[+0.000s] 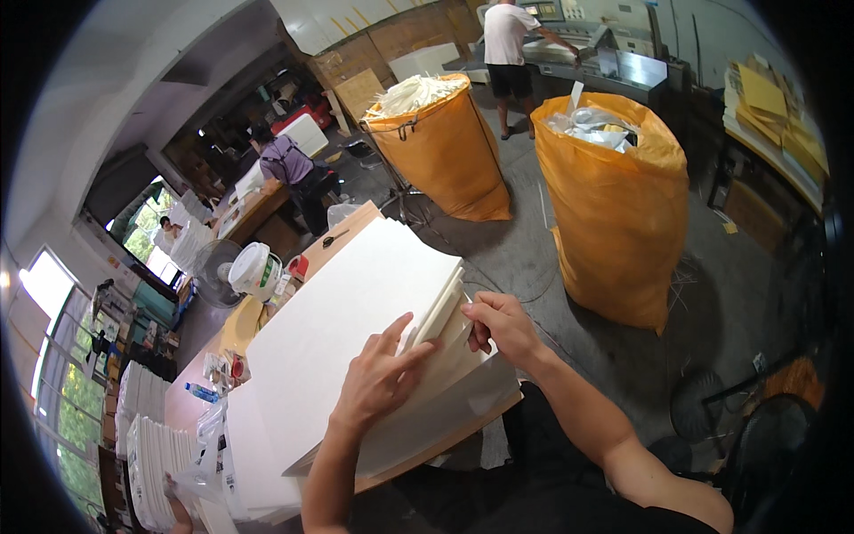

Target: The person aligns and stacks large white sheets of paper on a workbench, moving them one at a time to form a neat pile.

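A tall stack of large white paper sheets (347, 294) lies on the table before me, its near right corner split into several lifted, curved layers. My left hand (382, 372) rests on the near edge of the stack, fingers spread, thumb and forefinger beside the lifted layers. At the corner, my right hand (501, 327) has its thumb and curled fingers pinched on the edge of some sheets. How many sheets it grips cannot be made out.
Two big orange sacks, one with paper strips (440, 160) and one with scrap (614, 205), stand beyond the table. A white bucket (255, 270), scissors (335, 238) and a bottle (202, 392) sit along its far side. Two people work farther off; another forearm shows at lower left.
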`<state>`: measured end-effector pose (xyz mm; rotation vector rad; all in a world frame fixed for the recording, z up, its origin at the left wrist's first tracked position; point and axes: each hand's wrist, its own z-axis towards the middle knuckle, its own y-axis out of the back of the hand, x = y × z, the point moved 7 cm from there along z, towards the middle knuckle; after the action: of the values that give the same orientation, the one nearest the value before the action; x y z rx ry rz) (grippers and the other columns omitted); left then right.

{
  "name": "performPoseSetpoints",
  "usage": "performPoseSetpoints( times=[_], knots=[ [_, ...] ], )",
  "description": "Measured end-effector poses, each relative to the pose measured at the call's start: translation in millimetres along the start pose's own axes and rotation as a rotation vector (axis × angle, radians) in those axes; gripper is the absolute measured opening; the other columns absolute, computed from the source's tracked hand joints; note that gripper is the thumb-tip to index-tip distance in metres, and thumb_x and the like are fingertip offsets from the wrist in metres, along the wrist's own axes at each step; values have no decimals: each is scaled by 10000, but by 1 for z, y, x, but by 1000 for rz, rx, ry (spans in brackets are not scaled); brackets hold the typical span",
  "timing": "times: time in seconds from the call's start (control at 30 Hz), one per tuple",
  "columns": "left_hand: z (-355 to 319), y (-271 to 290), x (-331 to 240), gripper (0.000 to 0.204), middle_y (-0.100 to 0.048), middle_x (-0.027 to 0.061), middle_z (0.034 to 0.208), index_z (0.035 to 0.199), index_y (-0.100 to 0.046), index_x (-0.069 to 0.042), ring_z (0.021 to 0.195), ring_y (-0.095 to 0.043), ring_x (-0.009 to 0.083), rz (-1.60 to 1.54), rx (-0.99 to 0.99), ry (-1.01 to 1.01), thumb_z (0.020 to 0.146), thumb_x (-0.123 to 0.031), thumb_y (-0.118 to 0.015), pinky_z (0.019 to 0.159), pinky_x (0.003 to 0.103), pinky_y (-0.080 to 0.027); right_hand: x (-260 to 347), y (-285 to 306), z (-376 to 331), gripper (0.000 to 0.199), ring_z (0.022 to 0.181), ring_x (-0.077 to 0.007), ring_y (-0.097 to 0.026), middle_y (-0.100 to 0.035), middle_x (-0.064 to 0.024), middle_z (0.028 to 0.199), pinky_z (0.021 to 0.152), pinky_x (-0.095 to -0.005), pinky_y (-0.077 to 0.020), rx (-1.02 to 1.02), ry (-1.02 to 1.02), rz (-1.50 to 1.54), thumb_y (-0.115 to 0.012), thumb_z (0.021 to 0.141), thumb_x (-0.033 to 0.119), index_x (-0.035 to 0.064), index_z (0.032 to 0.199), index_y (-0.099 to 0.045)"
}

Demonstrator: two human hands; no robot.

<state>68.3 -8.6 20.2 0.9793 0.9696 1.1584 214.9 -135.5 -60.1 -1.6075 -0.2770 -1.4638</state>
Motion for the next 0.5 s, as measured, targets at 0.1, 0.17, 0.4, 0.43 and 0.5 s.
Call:
performPoseSetpoints(
  times=[0.1, 0.17, 0.4, 0.43, 0.5],
  knots=[
    [-1, 3, -9, 648, -558, 130, 1488, 1303, -712, -335, 1168, -656, 375, -57, 2, 55, 699, -333, -947, 955, 453, -586, -4, -1, -3, 316, 546, -138, -609, -561, -23, 609, 467, -260, -433, -1, -8, 44, -618, 1054, 230, 78, 780, -572],
    [-2, 5, -6, 622, -570, 128, 1469, 1300, -714, -336, 1166, -656, 364, -40, 3, 51, 720, -328, -937, 954, 450, -587, -2, -5, -1, 321, 555, -142, -618, -562, -23, 612, 470, -263, -432, 29, -3, 29, -611, 1055, 224, 100, 769, -536],
    [6, 4, -5, 558, -596, 122, 1436, 1303, -715, -344, 1164, -659, 346, -110, 31, 21, 778, -324, -905, 952, 440, -586, 7, 25, -21, 320, 635, -190, -664, -597, -48, 669, 528, -325, -486, -306, 251, -386, -636, 1028, 238, 66, 773, -547],
    [3, 5, -5, 557, -596, 124, 1437, 1304, -714, -347, 1164, -660, 346, -99, 24, 14, 781, -323, -903, 952, 440, -585, 13, 19, -36, 287, 712, -226, -678, -622, -67, 726, 605, -354, -512, -353, 388, -628, -649, 1006, 244, 61, 799, -573],
    [1, 4, -5, 554, -595, 129, 1440, 1307, -713, -355, 1163, -662, 346, -84, 5, -3, 786, -321, -900, 954, 439, -584, 30, 1, -70, 240, 865, -297, -706, -671, -105, 842, 758, -412, -564, -438, 672, -1118, -677, 963, 256, 49, 852, -626]
  ],
)
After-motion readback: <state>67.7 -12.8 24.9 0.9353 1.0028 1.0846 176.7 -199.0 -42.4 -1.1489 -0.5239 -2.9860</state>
